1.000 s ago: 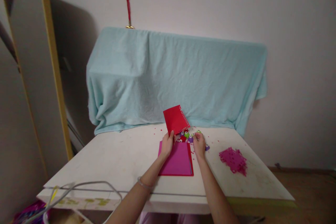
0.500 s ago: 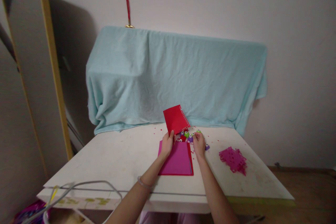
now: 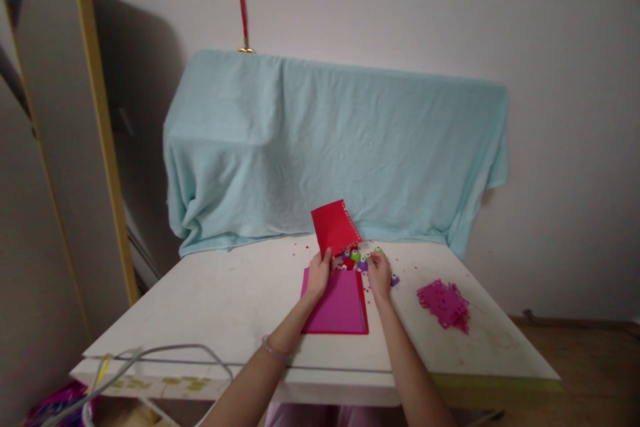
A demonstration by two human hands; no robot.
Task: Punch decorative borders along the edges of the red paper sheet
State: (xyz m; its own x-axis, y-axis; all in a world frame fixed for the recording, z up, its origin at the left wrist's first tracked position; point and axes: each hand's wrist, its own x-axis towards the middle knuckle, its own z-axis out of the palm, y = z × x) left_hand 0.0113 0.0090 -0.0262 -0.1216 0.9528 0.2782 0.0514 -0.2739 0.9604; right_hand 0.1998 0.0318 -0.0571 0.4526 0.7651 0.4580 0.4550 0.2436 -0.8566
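Note:
My left hand [image 3: 319, 273] grips a red sheet of paper [image 3: 334, 225] by its lower edge, thumb on top, and holds it up at a tilt. A row of small cut-outs runs along the sheet's right edge. My right hand [image 3: 379, 273] is closed, fingertips together, among several small craft punches [image 3: 355, 256] in green, purple and red with eye-like spots. Whatever it pinches is too small and hidden to tell. A purple punch [image 3: 395, 279] lies just right of that hand. Below my left hand, a pink sheet [image 3: 333, 307] lies on red paper [image 3: 367, 329].
A heap of punched pink paper scraps [image 3: 444, 305] lies on the right of the white table [image 3: 225, 300]. Tiny red bits dot the tabletop around the punches. A light blue cloth [image 3: 340, 147] drapes over something behind. A grey cable [image 3: 175, 347] loops over the front left edge.

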